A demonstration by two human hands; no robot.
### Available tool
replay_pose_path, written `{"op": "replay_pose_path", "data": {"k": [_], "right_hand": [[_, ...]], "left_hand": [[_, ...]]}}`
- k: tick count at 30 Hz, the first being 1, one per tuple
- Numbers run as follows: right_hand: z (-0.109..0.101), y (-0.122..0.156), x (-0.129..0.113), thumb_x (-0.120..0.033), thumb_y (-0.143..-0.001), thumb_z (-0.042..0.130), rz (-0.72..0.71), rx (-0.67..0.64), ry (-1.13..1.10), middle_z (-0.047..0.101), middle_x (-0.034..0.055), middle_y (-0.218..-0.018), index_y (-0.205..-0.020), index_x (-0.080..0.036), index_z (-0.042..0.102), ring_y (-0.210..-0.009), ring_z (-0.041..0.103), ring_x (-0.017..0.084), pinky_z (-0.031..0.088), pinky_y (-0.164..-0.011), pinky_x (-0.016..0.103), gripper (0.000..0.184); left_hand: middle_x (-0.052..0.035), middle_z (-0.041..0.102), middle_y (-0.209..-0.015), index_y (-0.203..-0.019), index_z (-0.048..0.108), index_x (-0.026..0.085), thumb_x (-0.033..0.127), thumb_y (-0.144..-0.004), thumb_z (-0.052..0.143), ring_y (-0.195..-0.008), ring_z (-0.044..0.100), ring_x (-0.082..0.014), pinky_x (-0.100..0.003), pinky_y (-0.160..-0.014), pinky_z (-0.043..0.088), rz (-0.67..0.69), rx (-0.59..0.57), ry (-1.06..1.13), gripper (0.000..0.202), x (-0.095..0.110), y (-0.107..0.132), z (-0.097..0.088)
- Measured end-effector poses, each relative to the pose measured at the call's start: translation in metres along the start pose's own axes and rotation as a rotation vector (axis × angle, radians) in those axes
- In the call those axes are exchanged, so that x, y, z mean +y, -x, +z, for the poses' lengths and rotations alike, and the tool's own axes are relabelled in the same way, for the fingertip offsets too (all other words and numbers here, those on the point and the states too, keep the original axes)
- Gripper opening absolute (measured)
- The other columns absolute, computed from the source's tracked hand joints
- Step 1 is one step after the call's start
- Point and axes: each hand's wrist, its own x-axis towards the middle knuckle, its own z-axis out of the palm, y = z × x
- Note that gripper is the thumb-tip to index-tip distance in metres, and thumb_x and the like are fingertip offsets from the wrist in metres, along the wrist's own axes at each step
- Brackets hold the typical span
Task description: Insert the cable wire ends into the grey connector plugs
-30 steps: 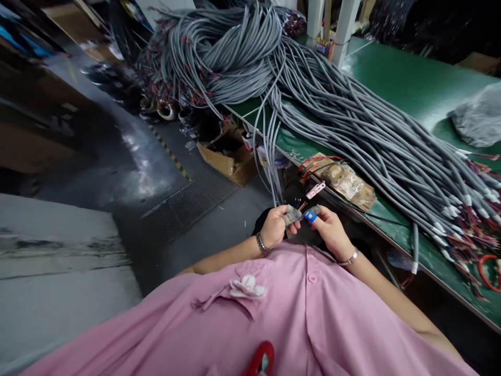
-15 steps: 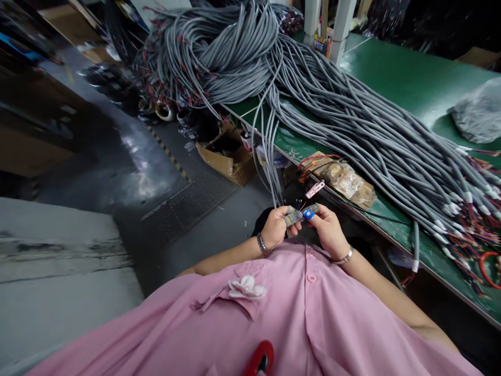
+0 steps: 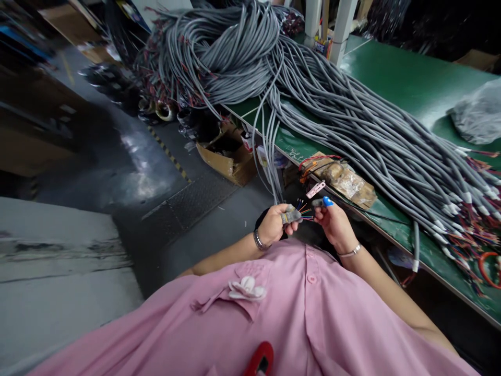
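My left hand [image 3: 274,223] is closed round the end of a grey cable [image 3: 273,172] that hangs down from the green bench [image 3: 407,83]; taped fingertips pinch it. Thin coloured wires [image 3: 303,209] fan out of the cable end between both hands. My right hand [image 3: 332,222], with a blue cap on one fingertip, pinches at those wires just right of the left hand. Both hands are held in front of my pink shirt, below the bench's edge.
A big heap of grey cables [image 3: 313,89] covers the bench. A taped brown block [image 3: 344,180] with a pink clip [image 3: 315,189] sits at the bench edge. A crumpled plastic bag [image 3: 477,115] lies right. An open cardboard box [image 3: 227,154] stands on the floor.
My right hand has drawn away to the right and slightly up from the left one. The coloured wires now show spread out between the hands.
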Motion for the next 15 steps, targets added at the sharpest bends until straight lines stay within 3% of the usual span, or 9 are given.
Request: {"op": "replay_pose_path", "data": {"k": [8, 15], "right_hand": [[0.008, -0.026, -0.015, -0.073, -0.074, 0.056, 0.103, -0.097, 0.008, 0.065, 0.0017, -0.077, -0.085, -0.021, 0.064, -0.057, 0.054, 0.011, 0.048, -0.054, 0.024, 0.054], [0.013, -0.038, -0.008, -0.067, -0.071, 0.065, 0.054, -0.099, -0.082, 0.060, -0.0013, -0.070, -0.080, -0.020, 0.063, -0.058, 0.052, 0.010, 0.048, -0.056, 0.023, 0.048]], "left_hand": [[-0.0024, 0.058, -0.046, -0.064, 0.062, 0.012, 0.037, -0.066, 0.073, -0.031, 0.043, -0.0072, -0.018, -0.031, 0.028, -0.093, -0.244, 0.063, 0.027, 0.015, -0.023, -0.004], [-0.0027, 0.058, -0.045, -0.062, 0.062, 0.012, 0.035, -0.058, 0.078, -0.030, 0.043, -0.0070, -0.018, -0.031, 0.026, -0.143, -0.269, 0.154, 0.028, 0.019, -0.038, 0.001]]}}
